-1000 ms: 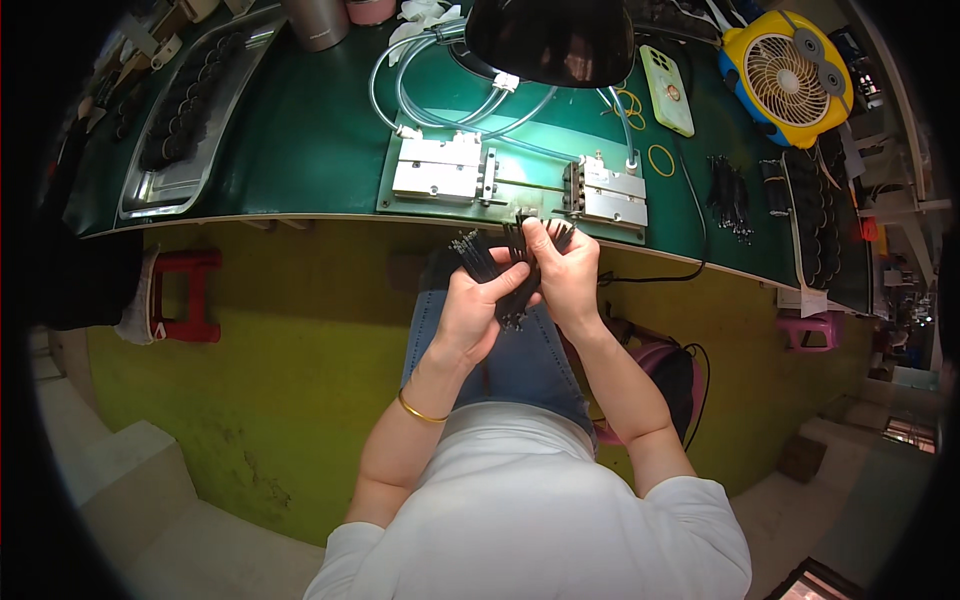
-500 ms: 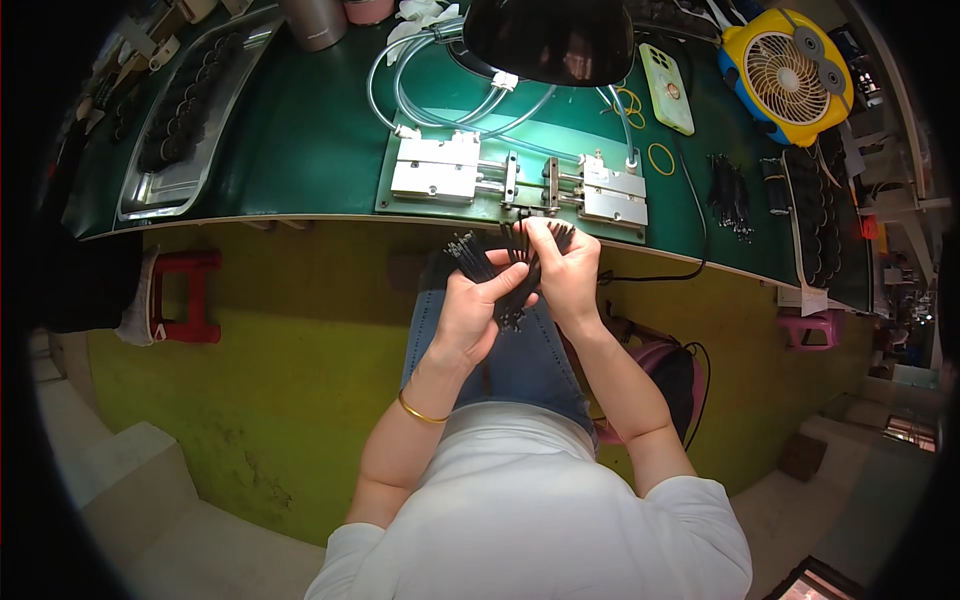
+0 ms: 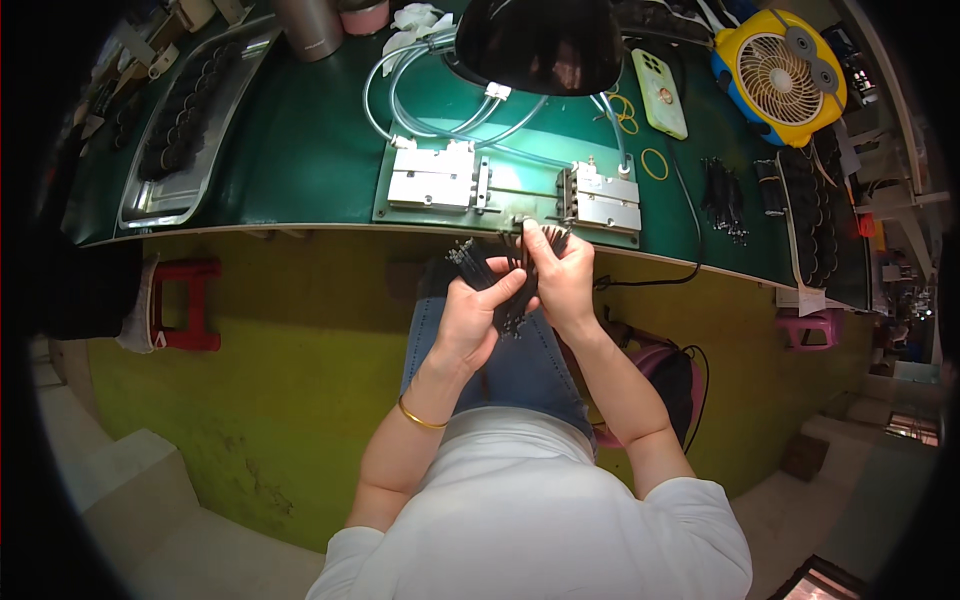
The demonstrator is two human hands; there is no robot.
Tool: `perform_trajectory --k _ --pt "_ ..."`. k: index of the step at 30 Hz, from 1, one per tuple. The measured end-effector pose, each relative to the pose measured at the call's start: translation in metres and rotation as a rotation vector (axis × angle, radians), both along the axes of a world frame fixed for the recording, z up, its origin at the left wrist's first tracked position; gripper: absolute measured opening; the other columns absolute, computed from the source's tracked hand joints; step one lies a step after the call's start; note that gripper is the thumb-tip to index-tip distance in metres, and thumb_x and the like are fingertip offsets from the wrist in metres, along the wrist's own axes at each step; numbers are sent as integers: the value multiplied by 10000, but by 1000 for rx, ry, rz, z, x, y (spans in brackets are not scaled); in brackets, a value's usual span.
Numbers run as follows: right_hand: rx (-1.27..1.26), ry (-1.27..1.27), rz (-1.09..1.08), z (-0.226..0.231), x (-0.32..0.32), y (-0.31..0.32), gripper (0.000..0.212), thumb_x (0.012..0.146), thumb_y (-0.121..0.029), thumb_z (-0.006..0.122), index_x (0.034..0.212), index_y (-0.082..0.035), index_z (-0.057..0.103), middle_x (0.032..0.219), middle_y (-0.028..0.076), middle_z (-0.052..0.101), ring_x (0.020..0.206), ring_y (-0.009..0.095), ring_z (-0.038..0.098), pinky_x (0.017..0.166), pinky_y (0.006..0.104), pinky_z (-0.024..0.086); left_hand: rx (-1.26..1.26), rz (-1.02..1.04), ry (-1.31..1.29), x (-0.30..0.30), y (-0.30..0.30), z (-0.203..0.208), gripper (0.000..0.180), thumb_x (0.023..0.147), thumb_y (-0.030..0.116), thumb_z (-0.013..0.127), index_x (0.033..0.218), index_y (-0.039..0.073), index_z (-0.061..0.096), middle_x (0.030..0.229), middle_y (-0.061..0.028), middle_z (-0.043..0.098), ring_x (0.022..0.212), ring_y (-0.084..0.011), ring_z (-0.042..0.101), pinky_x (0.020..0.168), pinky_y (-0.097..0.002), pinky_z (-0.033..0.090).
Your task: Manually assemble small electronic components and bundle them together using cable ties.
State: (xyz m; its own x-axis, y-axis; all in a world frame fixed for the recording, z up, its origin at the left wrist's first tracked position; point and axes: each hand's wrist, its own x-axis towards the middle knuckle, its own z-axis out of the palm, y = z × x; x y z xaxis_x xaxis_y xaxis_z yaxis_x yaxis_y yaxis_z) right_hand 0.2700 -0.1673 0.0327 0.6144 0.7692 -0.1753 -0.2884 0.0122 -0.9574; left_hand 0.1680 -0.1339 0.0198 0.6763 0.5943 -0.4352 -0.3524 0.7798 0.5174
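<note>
My left hand (image 3: 468,318) is closed around a bundle of thin black wires (image 3: 466,262), whose small silvery ends fan out at both sides. Thumb and fingers of my right hand (image 3: 566,285) are pinched on black wires at the bundle's upper right, close to the table edge. Right in front of them sits a pneumatic fixture with two silver blocks, a left one (image 3: 432,178) and a right one (image 3: 607,198). Its jaws stand wide apart above my fingertips. Exactly how many strands the right hand grips is hidden.
A black lamp shade (image 3: 538,45) overhangs the fixture, with clear air hoses (image 3: 400,90) behind. Rightward lie a phone (image 3: 660,95), a yellow rubber band (image 3: 654,164), a yellow fan (image 3: 783,78) and more black wires (image 3: 724,200). A metal tray (image 3: 205,185) of black coils lies left.
The fixture's two jaws have drawn apart, from close together to a wide gap. My hands keep hold of the wires and have barely moved. The whole view has shifted slightly.
</note>
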Motion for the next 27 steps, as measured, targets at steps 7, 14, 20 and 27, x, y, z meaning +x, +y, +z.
perform_trajectory --k 7,14,20,27 --pt "46 -201 22 -1 -3 -7 185 829 -147 561 738 1 623 585 57 606 429 64 519 349 199 377 10 -19 18 -9 -5 0 142 788 23 583 911 -34 542 838 -93 588 710 -158 593 615 -284 529" --pt "14 -158 41 3 -5 -8 183 825 -155 566 756 5 620 607 74 618 391 53 490 287 197 339 14 -16 41 -7 -7 -3 155 788 27 582 921 -42 541 837 -99 589 711 -163 593 623 -286 526" --pt "-17 -141 35 3 0 -8 177 820 -153 574 768 7 631 560 23 578 406 43 477 304 195 344 23 -25 -1 -5 -5 -3 156 788 25 582 924 -39 541 831 -101 589 712 -167 593 630 -290 525" --pt "-22 -225 -4 -6 -1 -2 167 814 -141 575 773 5 642 538 -17 542 439 28 461 342 194 347 16 7 19 -5 -3 -3 145 775 7 591 905 -34 542 824 -100 589 712 -170 594 625 -298 531"
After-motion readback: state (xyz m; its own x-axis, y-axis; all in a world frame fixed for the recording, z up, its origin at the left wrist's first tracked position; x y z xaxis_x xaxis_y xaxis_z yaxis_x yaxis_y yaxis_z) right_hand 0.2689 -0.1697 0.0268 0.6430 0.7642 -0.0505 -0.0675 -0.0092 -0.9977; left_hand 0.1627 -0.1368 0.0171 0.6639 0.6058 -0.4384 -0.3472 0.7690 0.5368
